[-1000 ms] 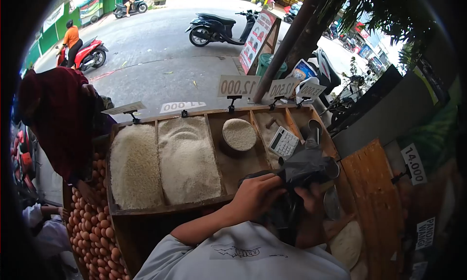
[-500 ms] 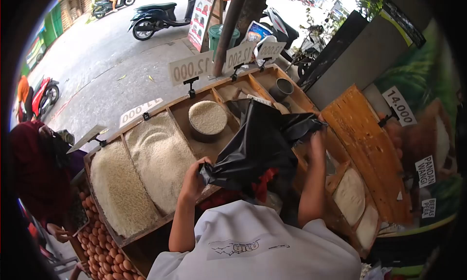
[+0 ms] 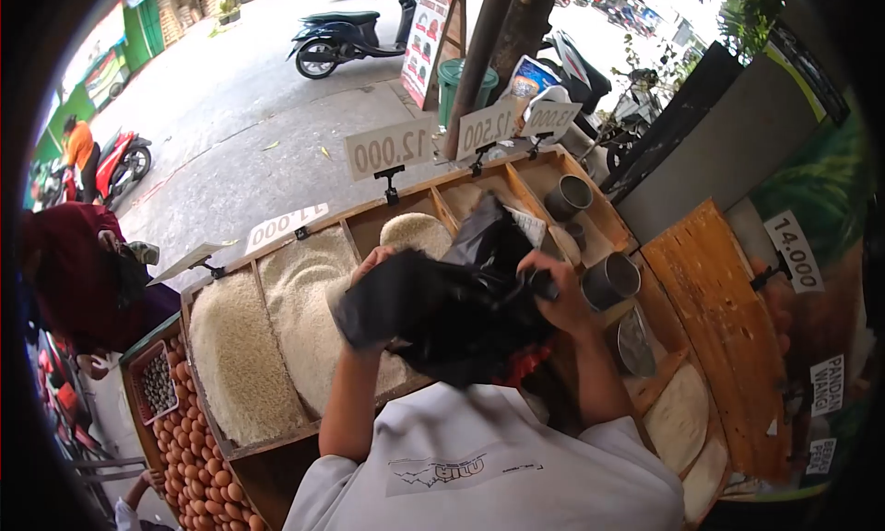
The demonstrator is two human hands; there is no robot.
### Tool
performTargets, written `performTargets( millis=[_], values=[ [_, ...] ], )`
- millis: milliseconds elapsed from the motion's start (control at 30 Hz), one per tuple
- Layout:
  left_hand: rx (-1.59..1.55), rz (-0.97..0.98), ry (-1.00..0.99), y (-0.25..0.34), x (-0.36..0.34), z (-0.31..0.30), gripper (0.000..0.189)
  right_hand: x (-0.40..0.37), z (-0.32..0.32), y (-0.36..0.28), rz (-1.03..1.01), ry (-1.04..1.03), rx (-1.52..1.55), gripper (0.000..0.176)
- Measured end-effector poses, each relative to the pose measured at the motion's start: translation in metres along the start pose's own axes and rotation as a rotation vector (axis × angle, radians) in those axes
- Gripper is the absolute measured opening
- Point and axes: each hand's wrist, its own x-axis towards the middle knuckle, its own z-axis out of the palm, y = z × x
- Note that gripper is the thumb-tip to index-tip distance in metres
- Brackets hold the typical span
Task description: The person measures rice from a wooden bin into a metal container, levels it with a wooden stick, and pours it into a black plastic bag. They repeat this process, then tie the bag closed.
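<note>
A black plastic bag (image 3: 442, 319) is stretched between my two hands above the rice bins, partly blurred by motion. My left hand (image 3: 372, 262) grips its left side, with most of the fingers hidden by the plastic. At the other side, my right hand (image 3: 560, 296) has its fingers curled round the bag. Beyond the bag is a measuring can heaped with rice (image 3: 415, 229), partly covered. Close to my right hand lies a dark metal can (image 3: 612, 280).
White rice (image 3: 240, 356) fills wooden bins with price signs (image 3: 391, 147) clipped along the far edge. Another can (image 3: 570, 197) sits at the back. Brown eggs (image 3: 198, 457) lie at left, near a person in dark red (image 3: 78, 273). A wooden board (image 3: 710, 319) is at right.
My hands have come closer together, and the bag between them is bunched and lower on its right side. The view has shifted, so the surroundings appear further right.
</note>
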Motion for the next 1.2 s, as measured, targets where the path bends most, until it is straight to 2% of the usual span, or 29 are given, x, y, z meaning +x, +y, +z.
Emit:
performTargets(
  millis=[67,100,133,200,233,267,300,333,367,400,433,467,533,567,600,667,700,767,800,867,900,933,967,1000,1033,1067,1133,1167,1200],
  values=[
    [0.188,0.034,0.113,0.048,-0.017,0.023,0.013,0.002,-0.026,0.024,-0.154,-0.471,-0.291,0.012],
    [0.376,0.007,0.099,0.061,-0.017,0.014,0.021,0.006,-0.043,0.031,-0.167,-0.483,-0.281,0.012],
    [0.479,-0.195,0.067,0.082,-0.028,0.013,0.038,0.012,-0.059,0.036,-0.095,-0.419,-0.431,0.014],
    [1.114,-0.257,-0.327,0.092,-0.027,-0.008,0.06,0.025,-0.068,0.036,-0.021,-0.362,-0.559,0.015],
    [1.317,-0.479,-0.35,0.093,-0.033,0.006,0.076,0.033,-0.07,0.03,-0.002,-0.181,-0.456,0.015],
    [1.615,-0.334,-0.339,0.082,-0.037,0.018,0.08,0.039,-0.072,0.031,0.02,-0.004,-0.352,0.016],
    [1.732,-0.099,-0.177,0.065,-0.045,0.045,0.086,0.041,-0.073,0.043,0.132,-0.024,-0.151,0.017],
    [1.977,0.24,-0.09,0.049,-0.049,0.072,0.094,0.04,-0.061,0.055,0.136,-0.037,-0.141,0.017],
    [1.914,0.39,-0.14,0.035,-0.045,0.09,0.097,0.035,-0.042,0.066,0.032,0.145,0.035,0.017],
    [1.955,0.363,-0.157,0.018,-0.037,0.099,0.092,0.028,-0.031,0.077,-0.069,0.323,0.213,0.018],
    [1.942,0.386,-0.074,-0.003,-0.023,0.086,0.091,0.014,-0.033,0.087,-0.033,0.227,0.15,0.027],
    [1.928,0.411,0.016,-0.025,-0.006,0.065,0.092,0.024,-0.035,0.083,-0.032,0.201,0.161,0.027],
    [1.9,0.635,0.16,-0.039,0.026,0.044,0.09,0.047,-0.041,0.067,0.295,-0.118,0.595,0.035],
    [1.776,0.749,0.198,-0.04,0.041,0.042,0.094,0.05,-0.032,0.077,0.162,0.081,0.427,0.026],
    [1.841,0.704,0.156,-0.039,0.052,0.043,0.098,0.055,-0.037,0.079,0.167,0.064,0.43,0.026],
    [1.739,0.76,0.038,-0.04,0.074,0.05,0.094,0.081,-0.044,0.049,0.269,-0.341,0.696,0.03],
    [1.736,0.756,0.058,-0.042,0.085,0.055,0.094,0.081,-0.055,0.09,0.217,-0.526,0.398,0.044],
    [1.903,0.829,-0.235,-0.044,0.109,0.063,0.07,0.075,-0.045,0.085,0.164,-0.487,0.488,0.049],
    [1.903,0.829,-0.219,-0.044,0.121,0.059,0.07,0.074,-0.043,0.082,0.113,-0.432,0.581,0.053],
    [1.43,0.103,-0.256,-0.041,0.144,0.048,0.044,0.097,-0.056,0.082,0.163,-0.479,0.459,0.049],
    [1.472,0.248,-0.133,-0.036,0.148,0.043,0.032,0.121,-0.066,0.089,0.112,-0.703,0.102,0.045],
    [1.448,0.26,-0.129,-0.022,0.155,0.04,0.031,0.143,-0.071,0.092,0.054,-0.906,-0.266,0.041],
    [1.341,-0.015,-0.19,-0.002,0.152,0.052,0.033,0.155,-0.074,0.088,0.16,-0.828,-0.611,0.034],
    [1.218,-0.287,-0.247,0.018,0.146,0.07,0.035,0.162,-0.08,0.112,0.028,-0.664,-0.8,0.029],
    [1.221,-0.29,-0.25,0.032,0.14,0.084,0.035,0.167,-0.086,0.146,-0.102,-0.489,-0.981,0.024],
    [1.279,-0.29,-0.352,0.044,0.135,0.096,0.039,0.173,-0.084,0.176,-0.101,-0.487,-0.978,0.024],
    [1.342,-0.292,-0.46,0.052,0.135,0.099,0.044,0.187,-0.073,0.204,0.554,-0.267,0.373,0.022],
    [1.569,-0.213,-0.469,0.053,0.139,0.095,0.046,0.188,-0.067,0.202,0.747,-0.232,0.764,0.021],
    [1.793,-0.125,-0.477,0.052,0.145,0.09,0.048,0.188,-0.063,0.199,0.746,-0.224,0.767,0.021]
  ],
)
